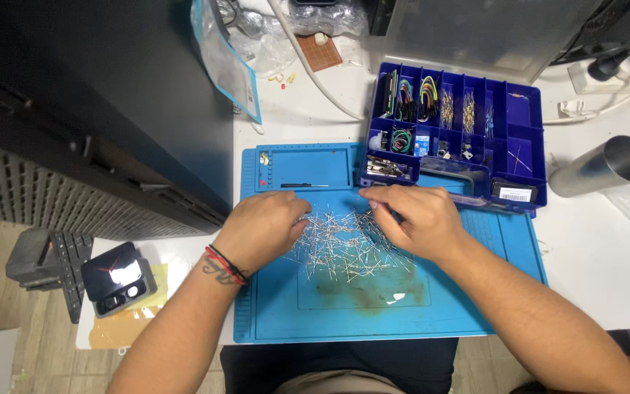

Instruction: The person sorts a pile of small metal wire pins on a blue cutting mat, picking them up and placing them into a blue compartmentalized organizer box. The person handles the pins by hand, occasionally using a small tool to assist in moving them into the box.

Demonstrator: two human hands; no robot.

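Two bare hands over a flat blue rubber work mat (373, 306), lying on a white table (599, 270). Between them, spread across the middle of the mat, a loose heap of thin silvery wire-legged components (348, 244), tangled and pointing every way.

Left hand (264, 228), palm down, fingers curled onto the left edge of the heap, tips touching the wires; whether anything is pinched between them, impossible to tell. Red and black cord bands (224, 264) around that wrist.

Right hand (417, 219), palm down on the right side of the heap, fingers drawn together toward the upper edge of the pile, tips among the wires; a firm grip on any one piece not visible from here.

Just beyond the right hand, overlapping the far right corner of the mat, a dark blue plastic compartment box (523, 117), lid open, with coloured jumper wires (417, 95) in the upper left cells and small parts in others. Right of the box, well apart from the hands, a shiny metal cylinder (603, 169) on its side. At the mat's top left, a recessed tray (308, 164) holding a slim dark tool. Lower left, on the table's edge, a small black device (114, 281) with a glossy top.
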